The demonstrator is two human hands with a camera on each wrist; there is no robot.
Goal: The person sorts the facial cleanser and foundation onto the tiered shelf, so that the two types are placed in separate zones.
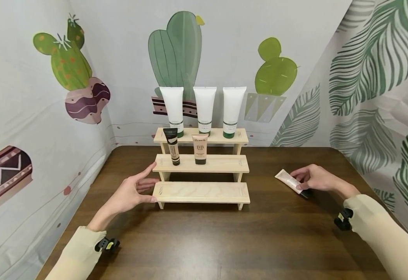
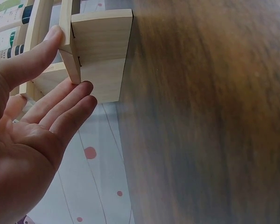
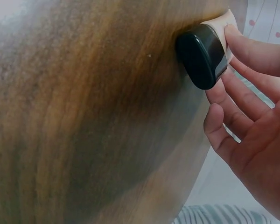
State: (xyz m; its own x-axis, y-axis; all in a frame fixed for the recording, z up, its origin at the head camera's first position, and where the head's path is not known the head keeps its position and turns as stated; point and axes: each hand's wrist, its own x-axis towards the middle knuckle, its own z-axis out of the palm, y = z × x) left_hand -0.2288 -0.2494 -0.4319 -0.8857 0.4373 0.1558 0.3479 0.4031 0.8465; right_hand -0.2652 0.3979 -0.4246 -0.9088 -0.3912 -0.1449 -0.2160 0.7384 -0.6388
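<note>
A three-tier wooden display stand [image 1: 204, 191] stands on the table. My left hand [image 1: 128, 193] is at its left end, thumb at the front of the lowest tier and fingers nearly straight along the side; the left wrist view shows the thumb tip on a board edge [image 2: 65, 28]. My right hand [image 1: 317, 178] pinches a pale pink cream tube [image 1: 288, 179] between thumb and fingers, right of the stand. In the right wrist view the tube's black cap [image 3: 203, 58] points toward the camera, close over the table.
Three white tubes with green caps [image 1: 205, 109] stand along the top tier. On the middle tier stand a black-and-beige tube [image 1: 172, 146] and a beige BB cream tube [image 1: 200, 149]. Behind the brown table [image 1: 204, 241] hangs a cactus-print cloth [image 1: 126, 58].
</note>
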